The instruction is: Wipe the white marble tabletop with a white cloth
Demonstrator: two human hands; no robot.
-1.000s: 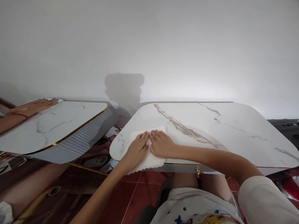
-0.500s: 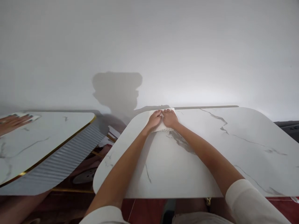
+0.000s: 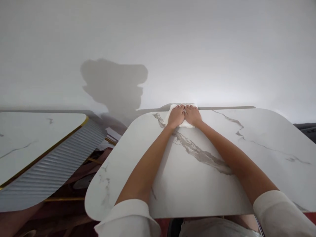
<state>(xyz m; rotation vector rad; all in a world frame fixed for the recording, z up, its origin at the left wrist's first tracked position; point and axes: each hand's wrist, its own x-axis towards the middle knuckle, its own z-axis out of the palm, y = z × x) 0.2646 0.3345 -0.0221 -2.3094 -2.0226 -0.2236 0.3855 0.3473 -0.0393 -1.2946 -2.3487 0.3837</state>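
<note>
At the far edge of a white marble-patterned tabletop [image 3: 197, 187], a white cloth [image 3: 189, 124] lies under both of my hands. My left hand [image 3: 177, 115] presses down on the cloth's left part, fingers close together and pointing at the wall. Right beside it, almost touching at the thumbs, my right hand [image 3: 193, 114] bears on the cloth's right part in the same way. Both hands are closed on the cloth from above. The cloth's back edge reaches the wall side, and its middle is hidden beneath my hands.
A pale wall [image 3: 197, 49] rises straight behind the tabletop and carries a head-shaped shadow. To the left stands a second marble-patterned table [image 3: 32, 131] with a gold edge and ribbed side. A dark object [image 3: 307, 130] shows at the far right.
Both hands have slid to the right along the far edge with the cloth, baring the grey veining at left. The other person's hand on the left table has gone out of view.
</note>
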